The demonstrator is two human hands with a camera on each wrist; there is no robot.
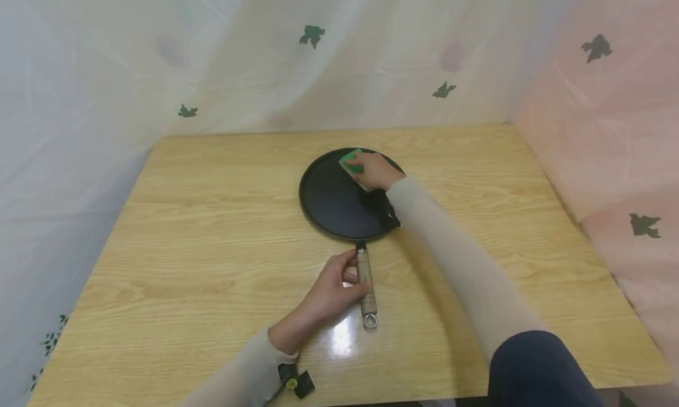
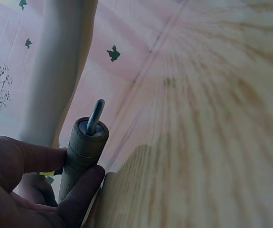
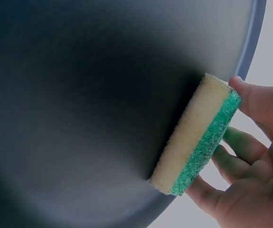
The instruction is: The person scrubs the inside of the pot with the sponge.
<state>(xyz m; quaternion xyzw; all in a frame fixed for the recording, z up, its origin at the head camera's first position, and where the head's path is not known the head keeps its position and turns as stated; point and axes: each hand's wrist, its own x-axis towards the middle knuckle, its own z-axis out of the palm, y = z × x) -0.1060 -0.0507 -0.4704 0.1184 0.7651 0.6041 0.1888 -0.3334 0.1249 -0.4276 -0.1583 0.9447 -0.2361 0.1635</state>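
Note:
A flat, round black pan (image 1: 339,209) lies on the wooden table, its handle (image 1: 367,280) towards me. My left hand (image 1: 330,290) holds that wood-coloured handle between thumb and fingers; the left wrist view shows the metal ring (image 2: 96,116) at its end. Over the far part of the pan, my right hand (image 1: 379,171) grips a sponge (image 3: 198,137) with a green scouring layer and a pale yellow foam layer. The foam side faces the dark pan surface, and the fingers lie along the green side. My right wrist covers the pan's right edge in the head view.
The wooden table (image 1: 212,230) extends around the pan on all sides. Pale hanging sheets (image 1: 371,71) with green bird shapes stand behind it and to both sides. A small black strap piece (image 1: 303,384) sits by my left cuff near the front edge.

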